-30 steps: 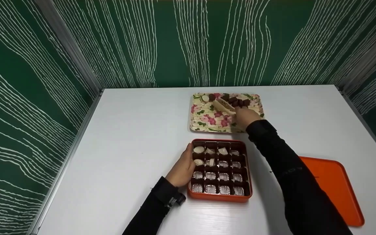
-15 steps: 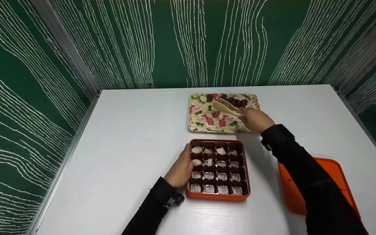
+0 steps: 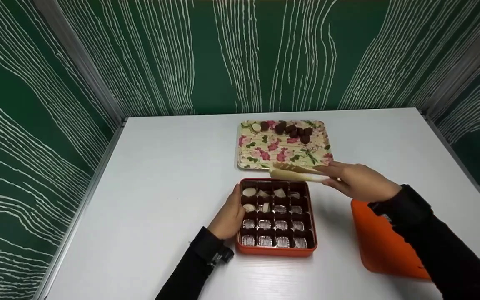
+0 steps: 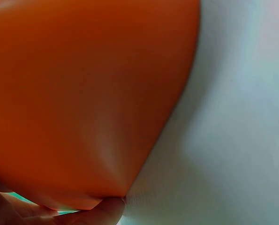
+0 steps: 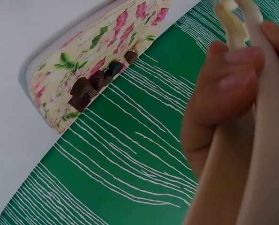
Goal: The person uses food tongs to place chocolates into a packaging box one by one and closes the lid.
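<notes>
My right hand (image 3: 358, 180) pinches a pair of pale tongs (image 3: 292, 174), held above the back rim of a red-orange box (image 3: 276, 252). The tongs point left; whether their tips hold anything is unclear. Several white chocolates (image 3: 249, 191) occupy the back two rows of the box's brown divided insert. Extended along the box's left wall, the fingers of my left hand (image 3: 229, 216) touch it. In the left wrist view, fingertips (image 4: 109, 210) lie against the orange wall. Dark chocolates (image 3: 294, 131) and one white chocolate (image 3: 256, 127) sit on a floral tray (image 3: 265, 146).
An orange lid or tray (image 3: 383, 241) lies at right, partly under the right forearm. The white table (image 3: 173, 183) meets green, white-streaked panels (image 3: 240, 54) at the back and sides.
From over the floral tray, my right hand and the tongs have come nearer and right, to the box's back edge. My left hand stays on the box. The view shifts slightly.
</notes>
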A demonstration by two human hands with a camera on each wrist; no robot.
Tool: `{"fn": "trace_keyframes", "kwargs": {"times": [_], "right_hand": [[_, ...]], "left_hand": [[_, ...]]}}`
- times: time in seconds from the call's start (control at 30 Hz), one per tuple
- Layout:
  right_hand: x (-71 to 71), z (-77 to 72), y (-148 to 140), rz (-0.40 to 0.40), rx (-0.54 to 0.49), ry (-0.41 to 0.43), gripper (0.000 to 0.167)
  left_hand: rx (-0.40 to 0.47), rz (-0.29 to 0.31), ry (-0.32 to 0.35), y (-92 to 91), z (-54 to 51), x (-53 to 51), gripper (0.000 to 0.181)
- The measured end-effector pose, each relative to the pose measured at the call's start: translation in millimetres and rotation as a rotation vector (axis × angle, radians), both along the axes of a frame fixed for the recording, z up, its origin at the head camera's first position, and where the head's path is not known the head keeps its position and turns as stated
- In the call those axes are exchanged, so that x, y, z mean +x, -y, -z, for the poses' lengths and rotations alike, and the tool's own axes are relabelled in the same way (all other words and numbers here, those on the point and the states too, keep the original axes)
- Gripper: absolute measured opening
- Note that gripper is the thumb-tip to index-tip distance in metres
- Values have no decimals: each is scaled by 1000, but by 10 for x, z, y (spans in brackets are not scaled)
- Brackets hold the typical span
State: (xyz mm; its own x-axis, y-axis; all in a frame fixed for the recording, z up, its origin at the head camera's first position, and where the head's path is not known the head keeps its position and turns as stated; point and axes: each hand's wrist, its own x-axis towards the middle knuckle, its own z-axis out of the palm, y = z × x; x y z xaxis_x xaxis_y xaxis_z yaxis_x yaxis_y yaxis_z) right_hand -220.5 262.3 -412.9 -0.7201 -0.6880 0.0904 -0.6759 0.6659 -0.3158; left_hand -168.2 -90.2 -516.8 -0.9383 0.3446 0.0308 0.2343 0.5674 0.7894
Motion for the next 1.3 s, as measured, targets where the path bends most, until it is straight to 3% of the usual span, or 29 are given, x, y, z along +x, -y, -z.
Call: {"fn": "trace_keyframes", "kwargs": {"times": [0.23,0.57,0.97,1.17,1.3], "right_hand": [[340,12,-135,-62,42,33,39],[470,36,-49,-58,125,5,41],[418,-3,-41,-61,109,95,43],[296,-18,-14,-7,44,118,45],[141,-1,61,51,12,101,48]], "left_hand": [[3,-11,-8,-17,6,4,66],[17,-22,5,-16,-12,-8,68],[2,0,14,-2,1,12,64],[-13,1,12,0,16,2,63],[-16,-3,-2,-3,8,2,64]]}}
